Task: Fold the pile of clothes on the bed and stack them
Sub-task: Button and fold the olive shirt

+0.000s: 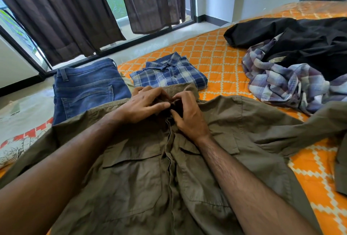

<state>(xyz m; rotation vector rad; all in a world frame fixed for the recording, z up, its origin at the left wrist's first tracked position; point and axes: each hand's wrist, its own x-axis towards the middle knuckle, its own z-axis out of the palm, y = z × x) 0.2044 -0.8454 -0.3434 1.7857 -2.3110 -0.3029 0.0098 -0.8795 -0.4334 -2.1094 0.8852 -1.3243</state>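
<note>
Olive-green cotton button-front shirt spread face-up at bed's near edge. Left hand and right hand pinch collar placket, apparently fastening top button. Next: flip face-down, fold sleeves inward.

No readable text, no labels, no brand marks, no numbers, no signs on any garment, on the bed cover or elsewhere in view

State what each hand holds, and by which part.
Both the left hand and the right hand pinch the olive-green cotton shirt at the top of its button placket, below the collar.
</note>
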